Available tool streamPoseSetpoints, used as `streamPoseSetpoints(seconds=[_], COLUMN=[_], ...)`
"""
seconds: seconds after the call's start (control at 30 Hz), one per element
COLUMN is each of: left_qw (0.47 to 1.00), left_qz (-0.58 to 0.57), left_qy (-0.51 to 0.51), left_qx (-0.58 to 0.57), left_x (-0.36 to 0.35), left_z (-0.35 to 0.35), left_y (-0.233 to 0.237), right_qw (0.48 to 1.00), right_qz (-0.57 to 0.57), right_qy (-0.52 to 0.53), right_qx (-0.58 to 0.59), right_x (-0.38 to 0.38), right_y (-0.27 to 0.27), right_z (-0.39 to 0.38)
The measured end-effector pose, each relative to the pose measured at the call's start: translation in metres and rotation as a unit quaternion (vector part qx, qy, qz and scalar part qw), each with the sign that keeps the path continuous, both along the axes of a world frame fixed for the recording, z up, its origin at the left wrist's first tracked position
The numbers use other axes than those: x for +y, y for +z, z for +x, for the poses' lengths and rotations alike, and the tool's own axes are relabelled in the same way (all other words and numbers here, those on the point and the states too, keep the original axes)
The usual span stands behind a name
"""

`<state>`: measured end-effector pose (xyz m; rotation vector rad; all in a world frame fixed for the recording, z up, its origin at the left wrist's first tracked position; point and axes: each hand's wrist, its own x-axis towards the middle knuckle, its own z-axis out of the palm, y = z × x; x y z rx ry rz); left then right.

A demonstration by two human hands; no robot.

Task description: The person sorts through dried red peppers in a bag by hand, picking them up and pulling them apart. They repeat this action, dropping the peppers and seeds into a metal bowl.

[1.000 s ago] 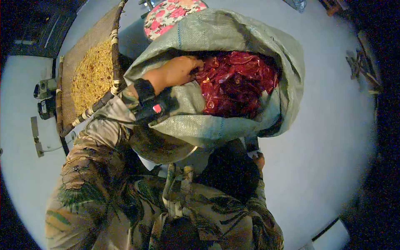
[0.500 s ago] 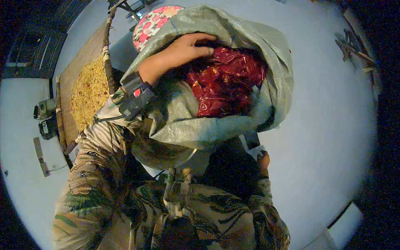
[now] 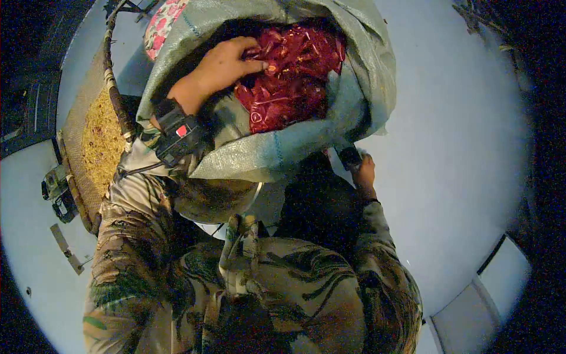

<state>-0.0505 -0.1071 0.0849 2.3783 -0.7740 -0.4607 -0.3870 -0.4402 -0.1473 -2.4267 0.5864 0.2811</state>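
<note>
A woven grey-green sack (image 3: 377, 65) lies with its mouth spread wide. Inside is a heap of glossy dried red chilies (image 3: 289, 76). My left hand (image 3: 227, 62) reaches in and rests at the heap's left edge, thumb and forefinger apart, other fingers partly hidden. A dark device with a red patch (image 3: 181, 131) is strapped on that wrist. Below the sack's right side, my right hand (image 3: 365, 172) has its fingers curled beside a small black object (image 3: 349, 156); what it grips cannot be made out. A round metallic bowl (image 3: 215, 200) shows partly under the sack's near edge.
On the left, a woven tray with a thick rim (image 3: 112, 65) holds yellow seed-like bits (image 3: 100, 141). A floral round top (image 3: 162, 26) sits behind the sack. A boxy device (image 3: 56, 183) and a power strip (image 3: 68, 248) are at far left.
The view has shifted, so the sack and chilies appear higher and further left. My left hand stays at the chilies' left edge. My right hand appears higher, nearer the sack's lower edge.
</note>
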Motion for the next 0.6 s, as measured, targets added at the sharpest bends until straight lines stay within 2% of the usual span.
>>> streamPoseSetpoints(seconds=[0.03,0.1,0.13,0.2,0.27,0.3,0.33,0.37,0.43,0.57,0.6], left_qw=[1.0,1.0,0.999,0.999,0.999,0.997,0.998,0.998,0.998,0.993,0.99], left_qz=[0.003,0.022,0.038,0.03,-0.03,-0.06,-0.033,0.042,0.045,0.067,0.07], left_qy=[0.0,0.004,0.01,0.02,-0.008,-0.022,-0.039,-0.044,-0.031,-0.081,-0.099], left_qx=[0.006,0.012,0.012,0.005,-0.03,-0.047,-0.026,-0.009,-0.012,-0.055,-0.066], left_x=[0.004,0.007,0.003,-0.003,-0.005,-0.007,-0.008,-0.008,-0.001,0.017,0.026], left_z=[0.0,-0.002,-0.008,-0.005,-0.003,-0.002,-0.004,-0.007,-0.012,-0.022,-0.024], left_y=[-0.001,0.003,0.011,0.016,0.016,0.016,0.014,0.009,0.0,0.02,0.02], right_qw=[1.0,0.999,0.995,0.995,0.995,0.992,0.988,0.984,0.996,0.988,0.989], right_qz=[-0.01,0.027,0.073,0.05,-0.077,-0.1,-0.123,-0.146,-0.082,0.057,0.049], right_qy=[0.024,0.004,-0.038,-0.037,0.043,0.055,0.066,0.077,0.039,-0.047,-0.052], right_qx=[-0.003,0.02,0.048,0.072,0.043,0.053,0.062,0.072,0.003,-0.133,-0.126], right_x=[0.005,0.018,0.023,0.026,0.031,0.033,0.036,0.037,0.028,-0.001,0.003], right_y=[-0.001,-0.007,-0.016,-0.025,-0.046,-0.048,-0.048,-0.048,-0.071,-0.13,-0.13], right_z=[0.006,0.024,0.034,0.045,0.04,0.041,0.041,0.041,0.028,0.015,0.022])
